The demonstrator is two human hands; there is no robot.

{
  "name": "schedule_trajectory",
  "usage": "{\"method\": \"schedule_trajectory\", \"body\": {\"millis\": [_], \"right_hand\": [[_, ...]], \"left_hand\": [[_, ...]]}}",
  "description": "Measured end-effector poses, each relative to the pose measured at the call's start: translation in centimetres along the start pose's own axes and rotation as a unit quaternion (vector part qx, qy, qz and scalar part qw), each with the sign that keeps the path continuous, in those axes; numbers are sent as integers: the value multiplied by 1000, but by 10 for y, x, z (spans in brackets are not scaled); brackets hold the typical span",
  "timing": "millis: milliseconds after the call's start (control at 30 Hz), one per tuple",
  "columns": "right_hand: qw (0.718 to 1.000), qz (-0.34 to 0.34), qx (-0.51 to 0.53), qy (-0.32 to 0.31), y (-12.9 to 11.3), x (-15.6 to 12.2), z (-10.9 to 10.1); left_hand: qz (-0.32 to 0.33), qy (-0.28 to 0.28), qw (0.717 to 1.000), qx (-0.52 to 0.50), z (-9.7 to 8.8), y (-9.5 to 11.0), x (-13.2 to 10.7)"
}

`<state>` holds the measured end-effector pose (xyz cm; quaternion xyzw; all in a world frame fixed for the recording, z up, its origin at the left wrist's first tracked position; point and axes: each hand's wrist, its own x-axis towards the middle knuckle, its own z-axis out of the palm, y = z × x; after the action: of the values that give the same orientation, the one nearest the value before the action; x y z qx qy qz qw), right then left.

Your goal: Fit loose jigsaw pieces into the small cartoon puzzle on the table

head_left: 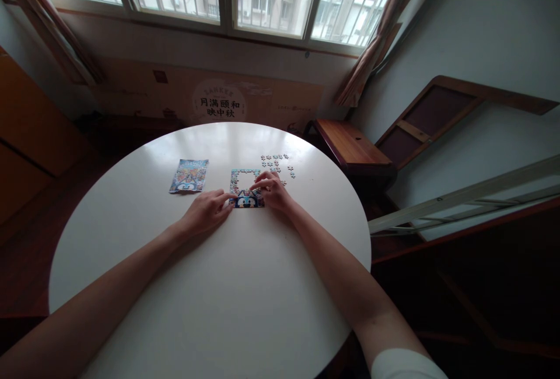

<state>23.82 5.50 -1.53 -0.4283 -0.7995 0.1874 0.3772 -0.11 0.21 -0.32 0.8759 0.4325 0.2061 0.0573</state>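
Right now both hands are working at a small jigsaw puzzle [245, 188] lying near the middle of the round white table [210, 297]. The left hand [205, 211] is resting flat beside the puzzle's lower left corner, fingers loosely spread and the forefinger touching its edge, gripping nothing. The right hand [272, 189] is lying over the puzzle's right side with fingertips pressing down together on the pieces; whether a loose piece is pinched under them is too small to tell. The frame of the puzzle is filled along its border and bottom, with a bare gap showing in the middle.

What could go wrong, as a judgement: pressing at one side may be sliding the whole puzzle on the glossy tabletop, or popping joined pieces apart, and a sweeping wrist could be scattering the loose pieces [276, 163] lying just beyond the right hand.

A printed picture card [189, 175] is lying well left of the puzzle. On the cardboard [219, 102] under the window, large characters are reading 月满颐和 映中秋; smaller lettering above them is too blurred to read.
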Motion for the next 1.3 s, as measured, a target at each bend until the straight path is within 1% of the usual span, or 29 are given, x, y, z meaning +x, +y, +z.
{"method": "schedule_trajectory", "body": {"millis": [67,133,467,700,833,967,1033,1300], "right_hand": [[1000,9,8,26,1,0,0],[999,18,8,35,2,1,0],[999,33,-2,22,4,2,3],[1000,21,-2,13,6,1,3],[1000,2,-1,-11,4,0,1],[999,-9,-24,-43,0,0,-2],[998,-14,-30,-49,0,0,-2],[1000,-6,-2,6,5,0,3]], "left_hand": [[-1,2,1000,-2,1,0,0],[-2,4,1000,-1,1,0,0],[-2,1,1000,2,0,0,0],[-2,2,1000,-4,-1,1,0],[0,-1,1000,4,0,0,0],[1,-3,1000,6,0,0,0],[2,-2,1000,5,-1,0,0],[1,-2,1000,5,-2,1,1]]}}
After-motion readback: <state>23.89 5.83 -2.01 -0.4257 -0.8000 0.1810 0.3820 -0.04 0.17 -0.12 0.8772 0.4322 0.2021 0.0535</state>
